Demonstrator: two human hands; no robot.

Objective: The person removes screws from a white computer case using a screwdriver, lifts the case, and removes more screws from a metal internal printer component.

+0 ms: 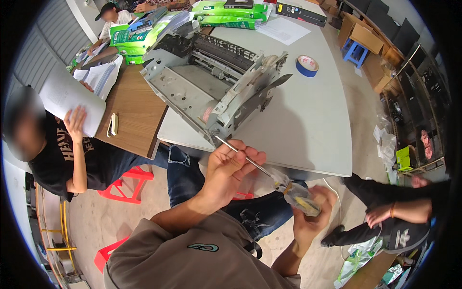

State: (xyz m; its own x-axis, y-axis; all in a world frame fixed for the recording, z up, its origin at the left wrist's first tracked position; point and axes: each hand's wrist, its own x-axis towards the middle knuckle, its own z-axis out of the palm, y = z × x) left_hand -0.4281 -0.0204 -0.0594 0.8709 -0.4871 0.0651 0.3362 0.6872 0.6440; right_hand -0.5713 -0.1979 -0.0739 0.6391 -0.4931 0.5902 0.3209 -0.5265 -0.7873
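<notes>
A long screwdriver [257,165] slants between my two hands. Its handle, yellow and wrapped in clear plastic, sits in my right hand [315,209], at the right of my lap. My left hand [228,171] has its thumb and fingers round the metal shaft, close to the tip. That tip is at the near lower corner of a stripped printer frame [178,86]; whether it sits in a screw, I cannot tell. Bare metal side plates, a dark roller section and a loose dark flap show on the frame, which rests tilted on the grey table [317,130].
A blue tape roll [307,66], paper sheet [284,31] and long dark box [301,14] lie on the table. Green packs [231,17] are stacked behind. At left, a person holds papers beside a stapler [113,125]. Another person's arm [402,212] is at right; red stools [127,183] stand below.
</notes>
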